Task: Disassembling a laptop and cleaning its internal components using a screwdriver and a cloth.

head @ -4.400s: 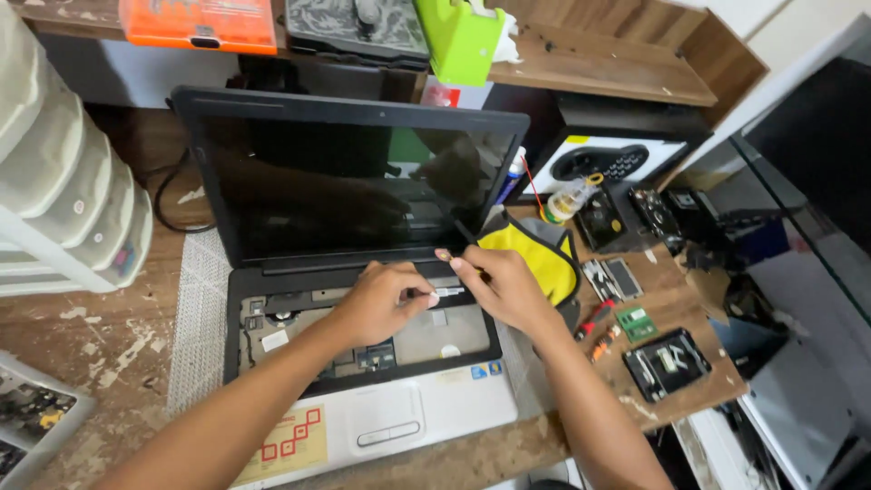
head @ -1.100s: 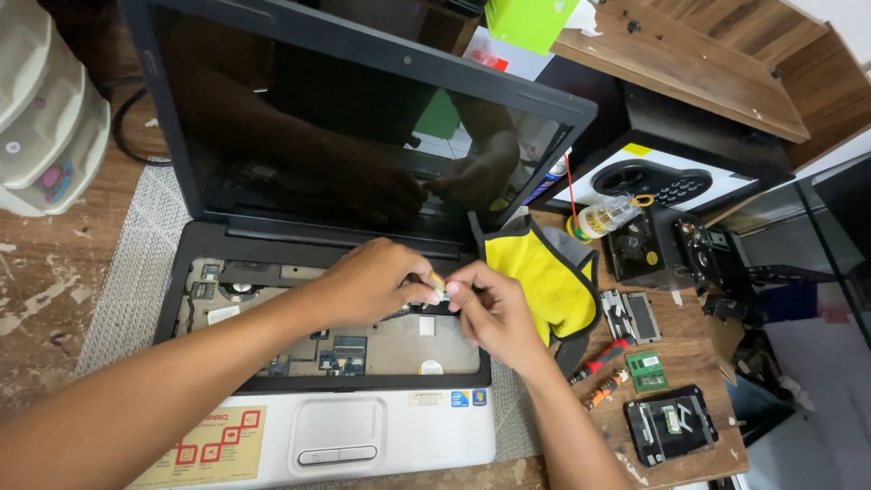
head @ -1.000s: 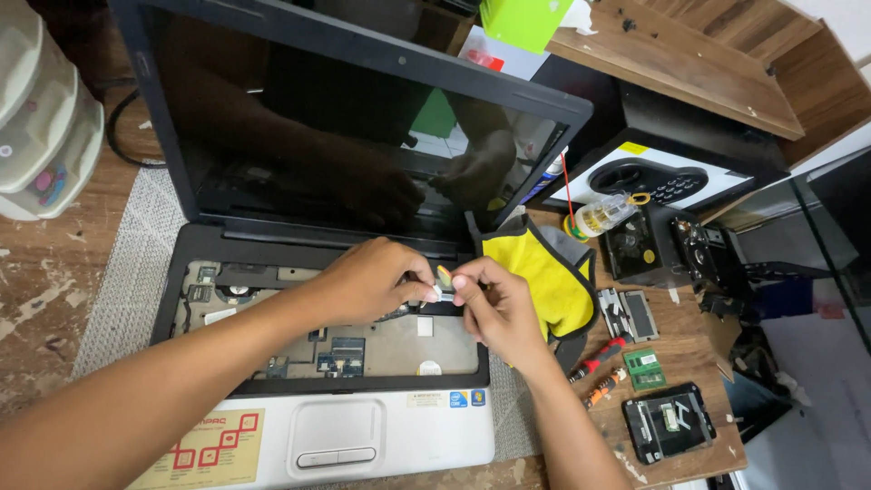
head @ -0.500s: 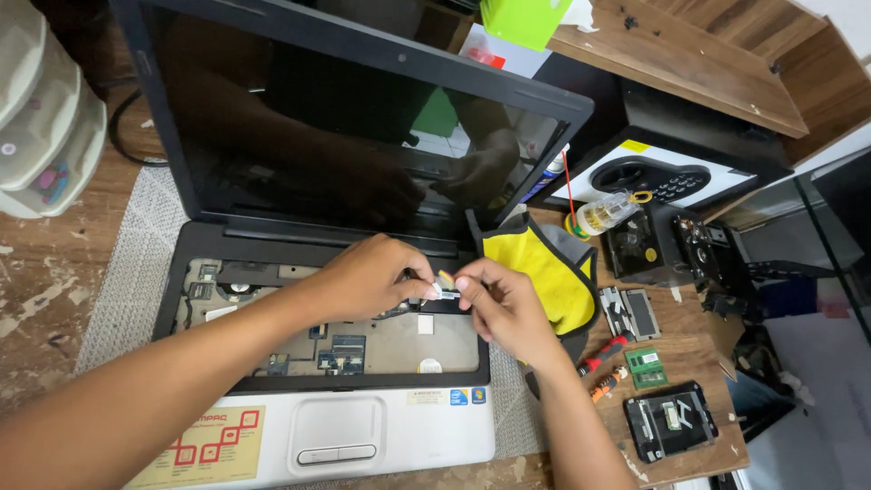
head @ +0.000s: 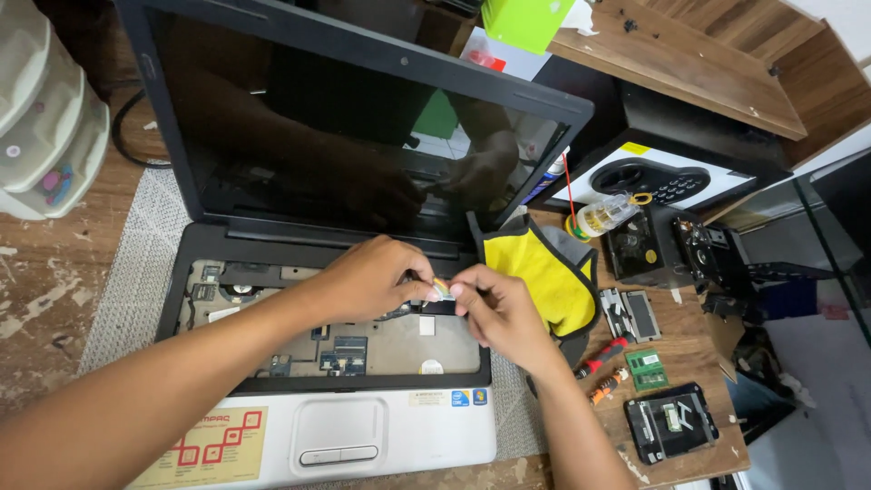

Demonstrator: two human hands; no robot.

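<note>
An open laptop [head: 272, 454] with its keyboard removed lies on a grey mat, circuit boards showing in the bay [head: 363, 345]. My left hand [head: 372, 277] and my right hand [head: 497, 308] meet over the bay's right rear corner. Both pinch a small flat part [head: 442, 289], a ribbon-like strip with a light end, between thumbs and fingertips. The dark screen [head: 363, 136] stands upright behind them and mirrors both hands.
A yellow and black cloth pouch [head: 544, 277] lies right of the laptop. Beyond it are screwdrivers [head: 603, 354], a memory module [head: 646, 367], a drive [head: 670, 422], a small bottle [head: 603, 215] and black parts. White stacked trays [head: 45, 118] stand at left.
The view has closed in on the laptop since the oldest frame. Over the last second both hands stayed at the same corner, fingertips shifting slightly on the small part.
</note>
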